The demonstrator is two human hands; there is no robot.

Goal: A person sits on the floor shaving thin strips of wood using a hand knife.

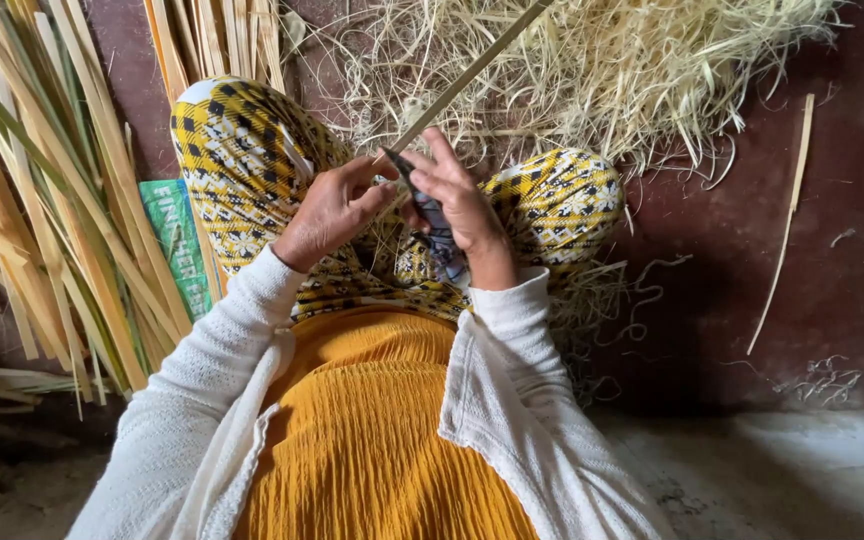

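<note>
At the left of the frame, a stack of flat, pale green-yellow cane splints [47,210] lay on the dark red floor [842,260], partly over a green printed bag [180,240]. At centre, the left hand [330,212] was closed in a pinch on the near end of a long, thin, straw-coloured cane strip [472,72], which ran up and right towards the top edge. The right hand [460,205] was curled round a dark-handled knife [432,225], its blade meeting the strip at the pinch. The strip looked light, springy along its length and liable to split; its edges were probably sharp, so the flat faces close to the blade appeared the soundest hold. A heap of pale curled shavings [602,70] filled the upper right.
</note>
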